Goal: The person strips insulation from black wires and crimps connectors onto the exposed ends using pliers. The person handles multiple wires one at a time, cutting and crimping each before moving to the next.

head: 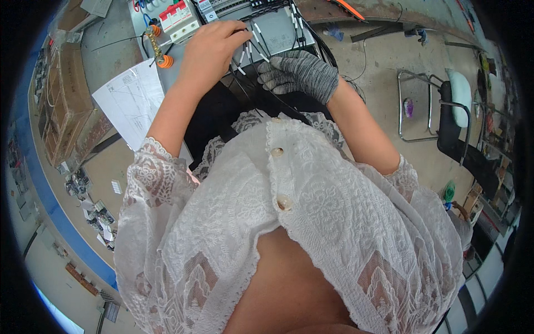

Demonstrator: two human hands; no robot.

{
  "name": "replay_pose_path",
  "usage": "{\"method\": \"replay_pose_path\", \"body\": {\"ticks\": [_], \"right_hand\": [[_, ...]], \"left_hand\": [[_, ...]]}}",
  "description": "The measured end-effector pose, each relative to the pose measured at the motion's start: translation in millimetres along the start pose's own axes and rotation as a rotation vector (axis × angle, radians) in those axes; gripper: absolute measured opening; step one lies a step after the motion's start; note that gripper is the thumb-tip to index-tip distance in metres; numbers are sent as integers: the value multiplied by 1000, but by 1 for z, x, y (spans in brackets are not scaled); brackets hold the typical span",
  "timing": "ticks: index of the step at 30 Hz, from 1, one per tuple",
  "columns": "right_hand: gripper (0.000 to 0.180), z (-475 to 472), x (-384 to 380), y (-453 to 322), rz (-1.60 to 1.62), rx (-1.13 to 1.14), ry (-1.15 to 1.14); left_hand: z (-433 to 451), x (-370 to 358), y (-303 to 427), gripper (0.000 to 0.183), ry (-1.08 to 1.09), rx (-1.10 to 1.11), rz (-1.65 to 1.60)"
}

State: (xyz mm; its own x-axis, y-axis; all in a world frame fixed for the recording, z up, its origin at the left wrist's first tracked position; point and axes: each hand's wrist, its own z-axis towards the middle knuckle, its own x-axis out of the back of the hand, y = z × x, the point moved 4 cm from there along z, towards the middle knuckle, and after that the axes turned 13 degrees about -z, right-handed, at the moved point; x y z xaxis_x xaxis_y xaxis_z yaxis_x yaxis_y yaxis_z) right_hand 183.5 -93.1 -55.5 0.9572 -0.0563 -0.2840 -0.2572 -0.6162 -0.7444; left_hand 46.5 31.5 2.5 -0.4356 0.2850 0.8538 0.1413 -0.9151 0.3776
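Before me lies a grey metal mounting plate with electrical parts on it. My bare left hand reaches over its front edge, thumb and forefinger closed on a black wire near several white-sleeved wire ends. My right hand, in a grey knitted glove, has its fingers curled at a white wire sleeve on a black wire. Other black wires hang down towards my lap. A red and white circuit breaker sits left of centre, beside a brass bar with orange insulators.
A printed drawing sheet overhangs at the left, near cardboard boxes. An orange-handled tool lies on the bench at the top right. A black chair with metal legs stands to the right. Black cables run beside my right hand.
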Motion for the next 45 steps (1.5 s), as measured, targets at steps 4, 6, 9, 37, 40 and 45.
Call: {"method": "replay_pose_path", "body": {"ticks": [4,6,9,37,40,45], "right_hand": [[35,4,2,13,169,-24,-135],[36,5,2,14,189,-30,-194],[34,5,-1,15,195,-29,-258],[19,-43,-13,29,-265,211,333],[18,-45,-7,29,-594,311,533],[21,-22,-7,43,-467,498,492]], "left_hand": [[0,-1,-2,23,-24,-39,-4],[0,-1,-2,22,-14,-71,-12],[-2,-1,-3,21,-15,-95,-12],[-23,-4,18,49,-187,-17,54],[-23,-5,17,49,-190,-19,51],[-23,-3,17,50,-187,-24,32]]}}
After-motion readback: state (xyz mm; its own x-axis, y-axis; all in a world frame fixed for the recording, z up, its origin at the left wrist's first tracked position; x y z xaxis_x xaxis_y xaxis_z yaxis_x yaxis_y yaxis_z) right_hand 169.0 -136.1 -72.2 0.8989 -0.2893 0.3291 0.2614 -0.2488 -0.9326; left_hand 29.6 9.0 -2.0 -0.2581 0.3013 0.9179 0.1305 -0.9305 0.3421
